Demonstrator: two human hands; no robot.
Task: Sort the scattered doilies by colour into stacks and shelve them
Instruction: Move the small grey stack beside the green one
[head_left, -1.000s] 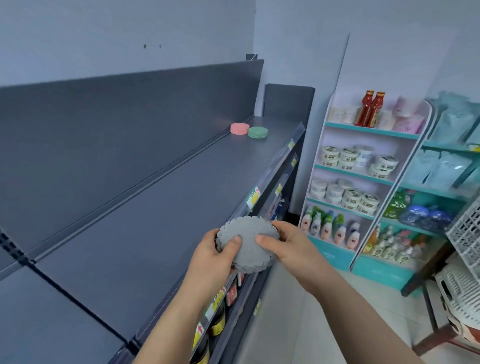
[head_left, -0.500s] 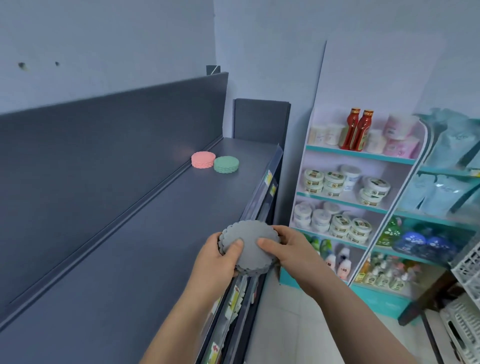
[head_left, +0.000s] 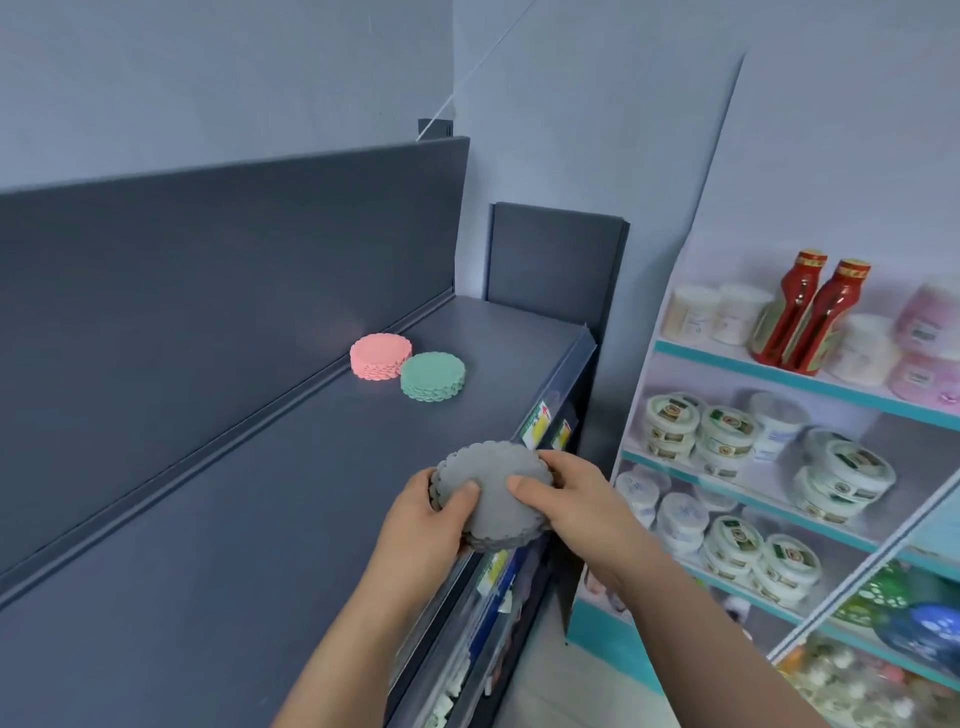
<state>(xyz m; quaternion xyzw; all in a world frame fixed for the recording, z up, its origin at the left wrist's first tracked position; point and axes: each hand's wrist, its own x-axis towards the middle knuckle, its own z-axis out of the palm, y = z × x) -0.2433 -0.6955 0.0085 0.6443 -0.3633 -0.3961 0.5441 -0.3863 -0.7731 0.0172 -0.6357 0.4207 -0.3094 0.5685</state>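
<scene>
Ahead of the hands I see the pink stack (head_left: 381, 356) and green stack (head_left: 432, 376) side by side on the shelf (head_left: 234, 519). Left hand (head_left: 426, 525) grips the grey doily stack (head_left: 493, 493), right hand (head_left: 576, 504) grips its other side, thumbs on top, over the shelf's front edge.

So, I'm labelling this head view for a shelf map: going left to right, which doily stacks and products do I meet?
pink doily stack → green doily stack → grey doily stack → red bottles
</scene>
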